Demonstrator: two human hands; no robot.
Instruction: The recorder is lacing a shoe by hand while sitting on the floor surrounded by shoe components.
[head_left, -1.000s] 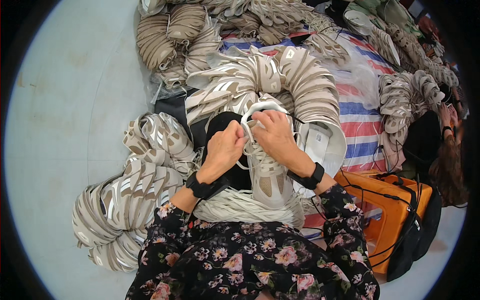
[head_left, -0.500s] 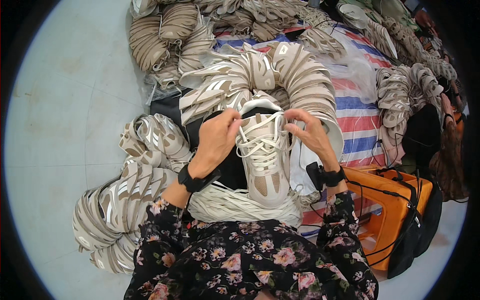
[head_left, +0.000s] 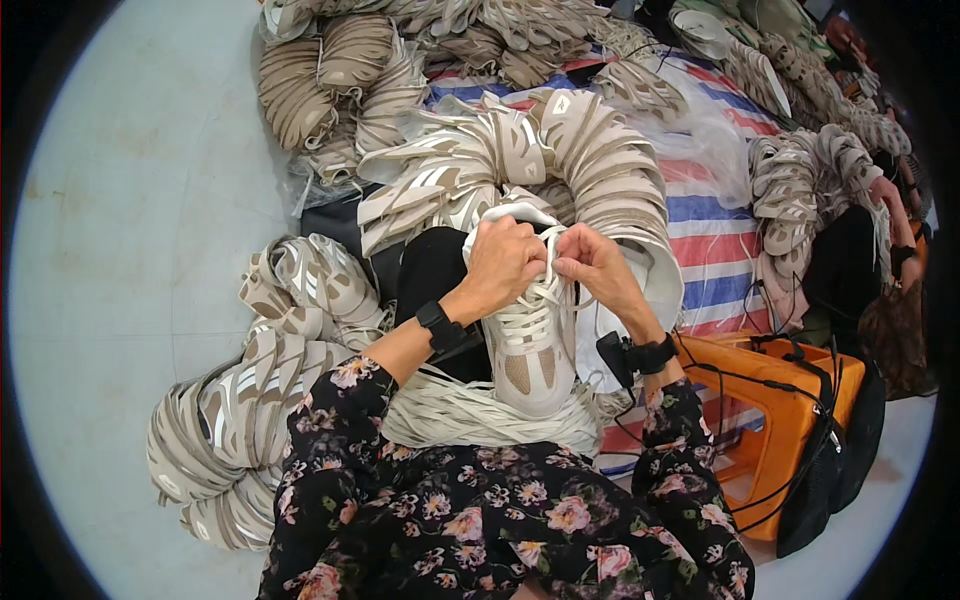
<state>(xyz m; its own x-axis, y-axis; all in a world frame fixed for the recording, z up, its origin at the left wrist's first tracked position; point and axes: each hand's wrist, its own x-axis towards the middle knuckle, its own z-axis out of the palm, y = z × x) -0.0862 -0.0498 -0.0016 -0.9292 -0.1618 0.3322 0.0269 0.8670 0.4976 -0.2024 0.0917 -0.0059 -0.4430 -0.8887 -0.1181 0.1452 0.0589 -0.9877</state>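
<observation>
A beige and white shoe upper (head_left: pixel 527 362) lies over my lap with its toe toward me. Cream laces run criss-cross up its front. At the top of the lacing my left hand (head_left: pixel 503 258) is closed, its fingertips pinching the shoelace (head_left: pixel 550 238). Just to its right, my right hand (head_left: pixel 597 264) pinches the lace too, thumb and forefinger together. Part of the upper's collar is hidden behind my left hand. Below the toe, a thick bundle of loose cream laces (head_left: pixel 480 412) rests across my lap.
Stacked uppers (head_left: pixel 610 185) curve in an arc beyond my hands. More stacks (head_left: pixel 225 415) sit on the floor at left. An orange plastic stool (head_left: pixel 722 362) with black cables stands at right, on a striped sheet (head_left: pixel 708 250). Another person's arm (head_left: pixel 893 205) shows at far right.
Both hands have come together from either side of the upper to the top of the lacing. The left moved right, and the fingers now pinch the lace.
</observation>
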